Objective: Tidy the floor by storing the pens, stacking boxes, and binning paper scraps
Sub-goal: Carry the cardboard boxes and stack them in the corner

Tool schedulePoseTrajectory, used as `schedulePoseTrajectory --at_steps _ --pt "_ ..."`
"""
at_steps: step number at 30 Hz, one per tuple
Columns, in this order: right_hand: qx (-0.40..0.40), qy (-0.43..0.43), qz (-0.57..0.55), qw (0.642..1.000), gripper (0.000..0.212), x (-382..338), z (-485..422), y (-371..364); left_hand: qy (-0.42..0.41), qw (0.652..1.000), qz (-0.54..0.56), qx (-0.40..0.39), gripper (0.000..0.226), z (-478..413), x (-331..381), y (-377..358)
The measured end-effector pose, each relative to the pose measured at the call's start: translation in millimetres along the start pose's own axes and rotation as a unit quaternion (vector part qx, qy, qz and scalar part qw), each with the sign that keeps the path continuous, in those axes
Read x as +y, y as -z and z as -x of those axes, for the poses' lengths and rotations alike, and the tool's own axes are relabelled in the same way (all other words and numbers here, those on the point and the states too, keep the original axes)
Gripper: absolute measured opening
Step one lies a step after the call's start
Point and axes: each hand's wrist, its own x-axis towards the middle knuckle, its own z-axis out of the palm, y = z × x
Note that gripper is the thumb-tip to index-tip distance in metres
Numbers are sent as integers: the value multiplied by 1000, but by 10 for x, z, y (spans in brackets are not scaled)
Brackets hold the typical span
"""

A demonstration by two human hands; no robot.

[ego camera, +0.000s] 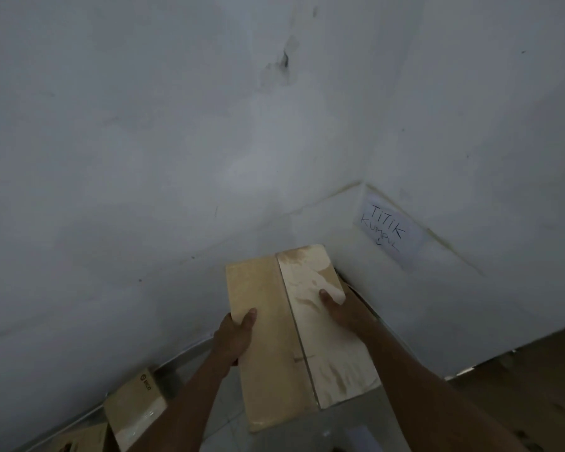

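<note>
Cardboard box (269, 353) held below-left of the paper sign (388, 233).
Its edges are gripped by the left hand (235, 337) and right hand (344, 309), thumbs on top.

White wall (128, 141) bore a dark stain (285, 62) high near the corner. Paper sign (390, 234), handwritten "TITIK KUMPUL", was stuck low on the right-hand wall. Pale floor tiles (340, 430) lay below.
</note>
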Motion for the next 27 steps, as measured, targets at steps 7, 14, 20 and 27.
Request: schedulePoseTrajectory --at_steps 7,14,20,27 --pt "-1 -32 3 999 75 305 -508 330 9 1000 19 18 63 -147 220 -590" --pt "21 -48 -11 999 80 552 -985 662 20 999 20 32 65 -364 440 -1141" --pt "-1 -91 17 996 89 641 -1341 741 44 999 24 18 66 -608 512 -1399" --pt "13 -108 30 994 84 640 -1702 627 75 996 21 -33 69 -1162 550 -1487"
